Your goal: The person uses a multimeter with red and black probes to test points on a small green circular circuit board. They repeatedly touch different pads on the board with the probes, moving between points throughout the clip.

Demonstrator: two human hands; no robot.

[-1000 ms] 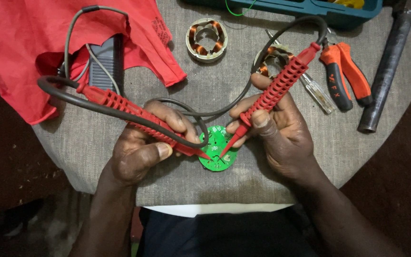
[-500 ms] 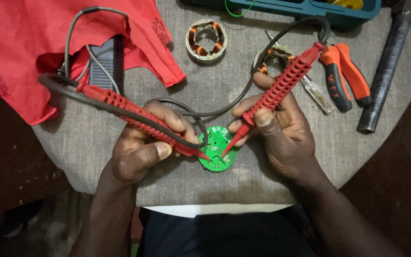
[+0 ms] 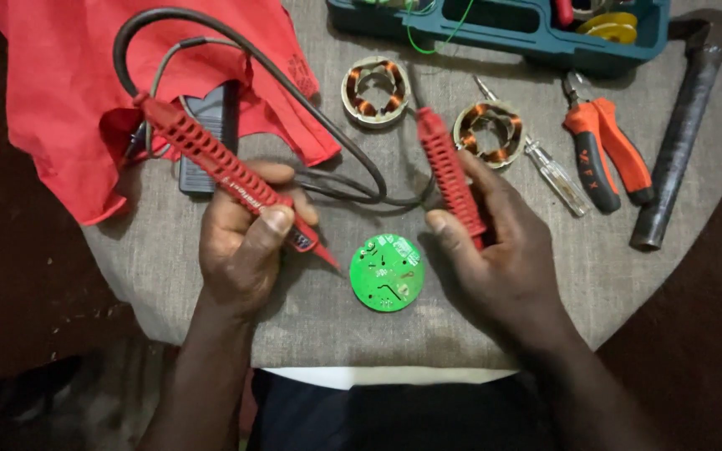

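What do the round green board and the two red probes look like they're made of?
Round green board: likely fibreglass laminate with a glossy green coat; pale traces and shiny solder spots show. Red probes in the left hand and the right hand: matte, ribbed moulded plastic by the look, on dark, rubbery-looking leads.

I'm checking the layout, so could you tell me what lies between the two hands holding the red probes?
In the head view, the round green circuit board lies flat on grey cloth between left hand and right hand, touching neither probe.

Two red probes [image 3: 211, 163], two stator coils [image 3: 375, 90], one circuit board [image 3: 388, 272]
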